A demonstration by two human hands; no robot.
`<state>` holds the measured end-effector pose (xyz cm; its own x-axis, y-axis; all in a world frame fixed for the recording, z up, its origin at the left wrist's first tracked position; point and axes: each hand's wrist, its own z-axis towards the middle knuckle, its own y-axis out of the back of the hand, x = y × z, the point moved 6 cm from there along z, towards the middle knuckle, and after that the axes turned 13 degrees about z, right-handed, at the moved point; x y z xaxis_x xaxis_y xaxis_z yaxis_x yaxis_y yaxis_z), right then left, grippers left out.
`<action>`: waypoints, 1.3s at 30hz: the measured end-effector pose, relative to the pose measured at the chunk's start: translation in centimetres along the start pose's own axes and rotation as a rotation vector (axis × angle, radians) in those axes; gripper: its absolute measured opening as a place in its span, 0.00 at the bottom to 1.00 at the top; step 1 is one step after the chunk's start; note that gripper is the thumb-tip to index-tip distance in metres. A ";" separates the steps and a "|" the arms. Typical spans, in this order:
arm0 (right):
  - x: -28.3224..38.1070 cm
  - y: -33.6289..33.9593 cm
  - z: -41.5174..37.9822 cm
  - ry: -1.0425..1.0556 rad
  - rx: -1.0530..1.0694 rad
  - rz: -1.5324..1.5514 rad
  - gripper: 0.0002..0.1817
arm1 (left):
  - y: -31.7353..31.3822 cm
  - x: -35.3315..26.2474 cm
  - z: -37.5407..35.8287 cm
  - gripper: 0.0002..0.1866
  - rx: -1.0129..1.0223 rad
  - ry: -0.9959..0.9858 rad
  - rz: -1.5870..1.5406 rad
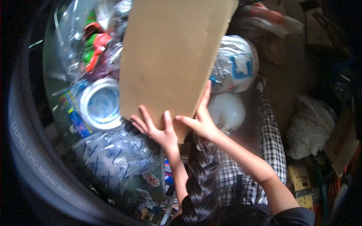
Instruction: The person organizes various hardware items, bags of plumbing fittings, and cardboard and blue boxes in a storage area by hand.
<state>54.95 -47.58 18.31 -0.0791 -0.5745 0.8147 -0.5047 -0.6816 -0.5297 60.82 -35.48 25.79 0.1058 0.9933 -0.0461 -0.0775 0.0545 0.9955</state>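
A large brown cardboard box (pixel 169 56) fills the upper middle of the view, tilted with its lower end toward me. My left hand (pixel 157 132) lies on the near end of the box, its fingers spread over the face. My right hand (pixel 203 122) holds the near right corner, thumb on the face and fingers stretched along the side edge. A stack of white round plates or lids in clear wrap (pixel 86 101) lies just left of the box. Below it is a printed clear plastic bag (pixel 120 156).
Orange and green plastic packets (pixel 98 49) lie on the glass counter at upper left. Right of the box are a white wrapped bundle with blue print (pixel 237 64) and a round white object (pixel 227 111). A pale bag (pixel 311 126) and small cartons (pixel 299 177) sit at right.
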 end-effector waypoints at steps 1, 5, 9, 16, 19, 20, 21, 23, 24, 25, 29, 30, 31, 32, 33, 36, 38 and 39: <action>-0.1 -0.2 0.0 -0.019 -0.003 0.052 0.65 | 0.1 -0.1 0.0 0.35 -0.007 0.000 -0.011; 0.5 -0.1 0.1 -0.048 0.021 0.027 0.64 | -0.1 0.0 0.0 0.34 -0.021 -0.025 -0.014; 0.2 0.1 -0.1 -0.078 -0.014 0.013 0.65 | -0.3 0.1 -0.2 0.34 -0.018 -0.016 -0.018; -0.1 0.2 -0.2 -0.055 -0.025 0.050 0.65 | -0.4 0.3 -0.2 0.34 -0.029 -0.014 -0.043; 0.1 0.5 0.0 -0.049 -0.075 0.039 0.65 | -0.5 0.4 -0.2 0.34 -0.033 -0.018 -0.038; 0.5 1.1 0.4 -0.057 -0.109 0.015 0.65 | -0.5 0.5 -0.2 0.35 -0.038 -0.020 -0.040; 0.8 1.8 0.8 -0.066 -0.143 -0.010 0.65 | -0.5 0.5 -0.2 0.35 -0.042 -0.022 -0.042; 1.7 3.4 3.2 -0.006 -0.271 -0.017 0.65 | -0.6 0.8 -0.3 0.34 -0.041 -0.024 -0.040; 2.3 3.9 4.5 0.026 -0.297 0.002 0.64 | -0.6 0.9 -0.4 0.34 -0.039 -0.022 -0.043; 2.8 3.7 5.4 -0.008 -0.310 0.034 0.61 | -0.5 1.0 -0.4 0.33 -0.038 -0.023 -0.048; 2.2 3.7 6.1 -0.031 -0.253 0.103 0.47 | -1.6 3.4 -2.0 0.32 -0.148 0.327 -0.818; 1.7 3.9 6.1 -0.044 -0.218 0.154 0.47 | -1.9 3.2 -2.8 0.31 -0.116 0.492 -1.123; 1.2 4.2 6.2 -0.043 -0.208 0.168 0.46 | -3.0 4.4 -3.9 0.28 -0.107 0.693 -1.099; 0.8 4.3 6.4 -0.041 -0.200 0.184 0.45 | -4.1 3.9 -4.5 0.28 0.104 0.745 -1.230; 0.5 4.3 6.3 -0.037 -0.190 0.201 0.44 | -4.7 3.4 -5.4 0.28 0.320 0.788 -1.354; 0.5 3.9 6.4 0.007 -0.151 0.278 0.42 | -5.7 1.7 -7.1 0.30 0.642 0.798 -1.532; 0.9 3.7 6.3 -0.029 -0.121 0.320 0.43 | -7.3 2.3 -7.4 0.33 0.677 0.686 -1.772; 1.2 3.6 6.2 -0.052 -0.107 0.337 0.44 | -7.5 2.3 -7.6 0.34 0.717 0.671 -1.909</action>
<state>58.39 -53.56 15.84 -0.2138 -0.7832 0.5839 -0.5453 -0.4002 -0.7365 54.10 -32.83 17.58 -0.7086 -0.3284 -0.6245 -0.0216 0.8948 -0.4460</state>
